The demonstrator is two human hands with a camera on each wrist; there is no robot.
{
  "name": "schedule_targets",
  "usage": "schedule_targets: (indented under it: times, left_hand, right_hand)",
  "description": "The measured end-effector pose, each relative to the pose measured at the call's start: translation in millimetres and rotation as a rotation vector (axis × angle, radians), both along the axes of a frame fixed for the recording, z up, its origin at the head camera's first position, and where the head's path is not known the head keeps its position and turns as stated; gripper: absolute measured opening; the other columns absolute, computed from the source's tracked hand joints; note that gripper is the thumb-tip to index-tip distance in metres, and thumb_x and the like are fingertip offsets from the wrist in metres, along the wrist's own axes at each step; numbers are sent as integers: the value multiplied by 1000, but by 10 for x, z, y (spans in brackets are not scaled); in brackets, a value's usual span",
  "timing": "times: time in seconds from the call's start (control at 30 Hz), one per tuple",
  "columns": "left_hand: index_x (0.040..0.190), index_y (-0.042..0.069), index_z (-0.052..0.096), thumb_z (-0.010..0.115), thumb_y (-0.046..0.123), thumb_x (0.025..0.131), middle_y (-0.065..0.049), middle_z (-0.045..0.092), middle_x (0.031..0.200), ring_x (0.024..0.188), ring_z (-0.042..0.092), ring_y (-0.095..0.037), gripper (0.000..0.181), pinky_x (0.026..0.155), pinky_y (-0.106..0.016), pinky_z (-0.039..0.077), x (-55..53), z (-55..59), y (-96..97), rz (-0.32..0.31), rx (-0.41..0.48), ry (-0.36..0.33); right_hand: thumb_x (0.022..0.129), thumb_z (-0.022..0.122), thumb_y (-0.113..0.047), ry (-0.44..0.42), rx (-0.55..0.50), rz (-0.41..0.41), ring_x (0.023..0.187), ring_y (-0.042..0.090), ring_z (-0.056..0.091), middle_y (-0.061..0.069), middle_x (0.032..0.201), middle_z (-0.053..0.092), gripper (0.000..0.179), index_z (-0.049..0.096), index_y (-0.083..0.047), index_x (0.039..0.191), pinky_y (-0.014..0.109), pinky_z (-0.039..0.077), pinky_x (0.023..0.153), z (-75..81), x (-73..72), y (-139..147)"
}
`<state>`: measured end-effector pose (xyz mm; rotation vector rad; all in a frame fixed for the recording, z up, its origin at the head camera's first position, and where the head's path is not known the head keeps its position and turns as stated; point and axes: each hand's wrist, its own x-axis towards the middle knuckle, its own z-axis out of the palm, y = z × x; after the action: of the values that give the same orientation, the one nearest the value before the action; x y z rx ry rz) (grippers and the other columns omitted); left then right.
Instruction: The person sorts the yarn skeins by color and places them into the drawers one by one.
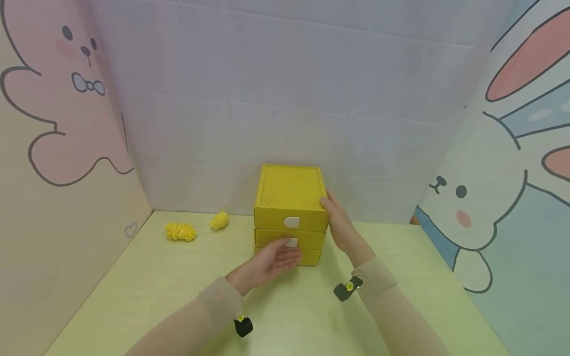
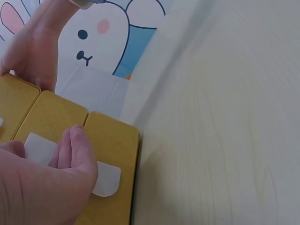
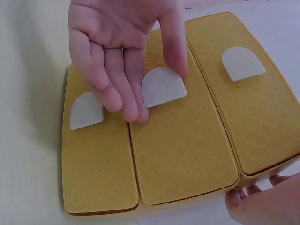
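Observation:
A yellow three-drawer box [image 1: 291,185] with white tab handles stands against the back wall, its drawers closed. Palm up, my left hand [image 1: 272,259] is at the middle drawer's white handle [image 3: 164,87]. The thumb lies on one side of this handle and the fingers on the other, pinching it. These fingers partly cover the lowest drawer's handle [image 2: 108,179] in the left wrist view. My right hand [image 1: 340,225] grips the box's right side near the upper front corner, thumb at the top edge and fingers along the side.
To the left of the box, on the pale tabletop [image 1: 147,291], lie a bundle of yellow cord [image 1: 180,231] and a smaller yellow wound piece [image 1: 219,220]. A white sheet [image 1: 289,99] hangs behind, and cartoon-printed panels enclose both sides.

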<state>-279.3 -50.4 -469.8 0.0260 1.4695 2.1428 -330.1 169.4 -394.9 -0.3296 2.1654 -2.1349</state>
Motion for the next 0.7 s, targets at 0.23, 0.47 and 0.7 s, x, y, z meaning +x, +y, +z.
schedule_targets:
  times: [0.23,0.47,0.7]
  left_hand:
    - [146,-13,52,50,37,113,-31,58,147,139,57,-43,60,118,-45,47,-8,-14,14,17,-39,28]
    - [145,-14,52,50,37,113,-30,61,143,137,58,-44,60,115,-44,50,-13,-6,34,42,-63,38]
    - [143,-14,54,50,38,113,-29,62,142,135,60,-43,60,115,-45,50,-40,-26,24,44,-78,53]
  right_hand:
    - [115,39,-35,-8,7,-4,162,29,18,4,177,18,64,14,-21,172,54,14,132,15,15,6]
    - [115,39,-34,-17,7,-9,162,28,18,4,177,18,64,15,-21,172,53,13,132,20,12,12]
    - [115,40,-33,-15,6,-10,162,29,18,3,177,19,63,16,-22,172,54,13,132,20,7,21]
